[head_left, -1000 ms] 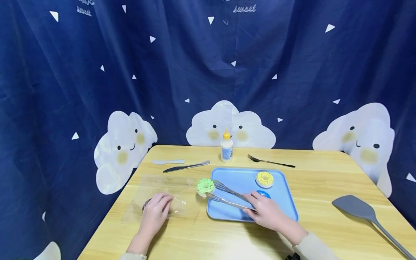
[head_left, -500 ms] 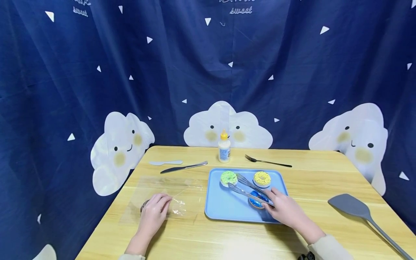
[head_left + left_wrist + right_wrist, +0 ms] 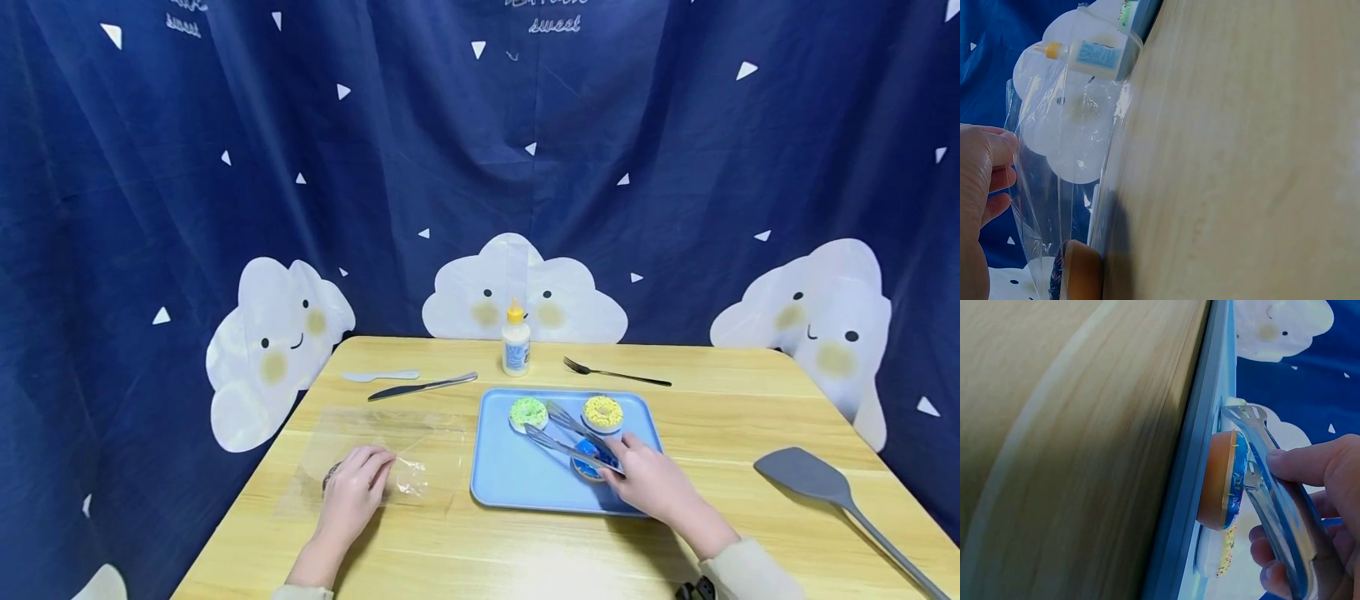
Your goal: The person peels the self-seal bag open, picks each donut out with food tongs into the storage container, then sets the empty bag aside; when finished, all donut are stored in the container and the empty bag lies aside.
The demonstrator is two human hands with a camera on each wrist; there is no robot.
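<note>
My left hand (image 3: 354,492) pinches the upper layer of a clear plastic bag (image 3: 438,442) between thumb and fingers, lifting it a little. A doughnut with dark icing (image 3: 1079,272) sits in the bag, mostly behind that hand in the head view. In my right hand (image 3: 654,475) is a pair of metal tongs (image 3: 1266,481), their arms parted with nothing between the tips. They reach over a blue-iced doughnut (image 3: 1225,481), tips close to a green doughnut (image 3: 528,414). A yellow doughnut (image 3: 602,413) lies at the back right. These three are on a blue tray (image 3: 498,483).
Behind the bag lie a pale knife (image 3: 380,376) and a metal knife (image 3: 422,387). A white bottle with a yellow cap (image 3: 516,346) stands behind the tray, with a dark fork (image 3: 617,372) to its right. A grey spatula (image 3: 810,475) lies at the right.
The tongs carried the green doughnut from the tray's left edge onto its back left and let it go. They then drew slightly apart from it. My left hand stayed on the bag.
</note>
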